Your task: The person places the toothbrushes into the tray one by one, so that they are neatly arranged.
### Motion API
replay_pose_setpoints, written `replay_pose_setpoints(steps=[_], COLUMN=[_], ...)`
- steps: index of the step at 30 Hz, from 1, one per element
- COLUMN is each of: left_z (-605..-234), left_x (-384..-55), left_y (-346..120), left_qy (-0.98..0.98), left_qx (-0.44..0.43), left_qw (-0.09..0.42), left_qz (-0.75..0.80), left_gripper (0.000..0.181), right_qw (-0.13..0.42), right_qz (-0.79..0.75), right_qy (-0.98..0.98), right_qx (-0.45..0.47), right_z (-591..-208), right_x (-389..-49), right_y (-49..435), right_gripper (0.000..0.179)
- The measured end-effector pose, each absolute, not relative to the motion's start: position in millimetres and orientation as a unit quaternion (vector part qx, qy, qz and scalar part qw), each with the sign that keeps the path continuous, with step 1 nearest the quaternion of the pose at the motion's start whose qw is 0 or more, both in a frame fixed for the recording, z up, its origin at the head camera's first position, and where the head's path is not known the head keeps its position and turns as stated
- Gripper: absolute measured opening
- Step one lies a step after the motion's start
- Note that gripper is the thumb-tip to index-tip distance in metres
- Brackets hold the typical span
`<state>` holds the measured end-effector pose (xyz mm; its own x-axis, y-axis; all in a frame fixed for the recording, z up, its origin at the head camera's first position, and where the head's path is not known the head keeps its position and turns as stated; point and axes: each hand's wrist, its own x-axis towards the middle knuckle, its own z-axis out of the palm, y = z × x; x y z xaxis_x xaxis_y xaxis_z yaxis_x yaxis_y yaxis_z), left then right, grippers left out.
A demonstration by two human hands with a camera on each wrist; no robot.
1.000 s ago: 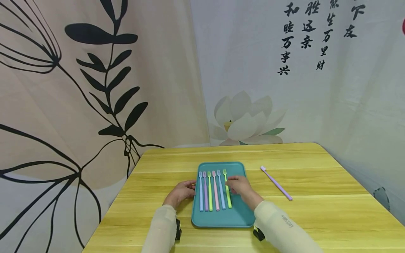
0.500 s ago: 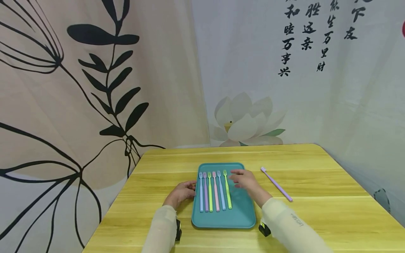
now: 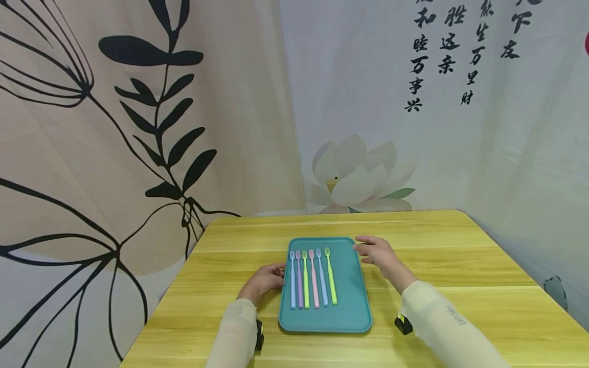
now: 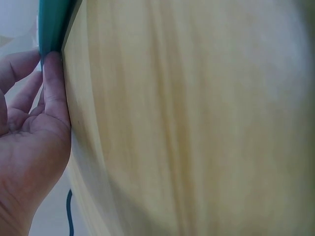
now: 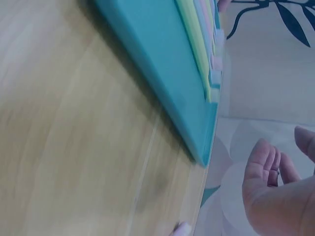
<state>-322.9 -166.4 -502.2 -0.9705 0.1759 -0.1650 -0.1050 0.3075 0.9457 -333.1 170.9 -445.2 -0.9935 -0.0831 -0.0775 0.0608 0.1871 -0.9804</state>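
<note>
A teal tray (image 3: 349, 317) bears several toothbrushes (image 3: 314, 278) in pastel colours, lying side by side with heads toward the far edge. The rightmost is a yellow-green toothbrush (image 3: 331, 276). My left hand (image 3: 262, 282) holds the tray's left edge; in the left wrist view the fingertips (image 4: 53, 61) meet its rim. My right hand (image 3: 378, 254) hovers by the tray's upper right corner, fingers extended and holding nothing. Under it, the purple toothbrush is hidden in the head view. A pale tip, apparently its head (image 5: 182, 229), shows at the bottom of the right wrist view.
The wooden table (image 3: 460, 306) extends around the tray on all sides. Behind it hangs a printed cloth backdrop (image 3: 248, 102) with plants, a lotus and black characters. Each wrist wears a small black device (image 3: 403, 324).
My right hand has let go of the yellow-green toothbrush and moved right, off the tray, covering the purple toothbrush from the head view. The left hand stays at the tray's edge.
</note>
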Motion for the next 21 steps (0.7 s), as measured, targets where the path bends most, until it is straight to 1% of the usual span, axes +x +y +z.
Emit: replay_pose_setpoints(steps=[11, 21], left_z=[-504, -502], left_x=[-324, -324], left_y=[-167, -166], left_qy=[0.794, 0.795], left_qx=[0.021, 0.023], left_qw=[0.120, 0.122], left_qz=[0.596, 0.594], left_gripper=[0.062, 0.061], right_qw=[0.049, 0.066], right_qz=[-0.632, -0.639], right_qy=[0.774, 0.766], right_qx=[0.005, 0.014], right_z=[-449, -450], right_x=[-335, -335], right_y=[201, 227], right_gripper=[0.051, 0.055])
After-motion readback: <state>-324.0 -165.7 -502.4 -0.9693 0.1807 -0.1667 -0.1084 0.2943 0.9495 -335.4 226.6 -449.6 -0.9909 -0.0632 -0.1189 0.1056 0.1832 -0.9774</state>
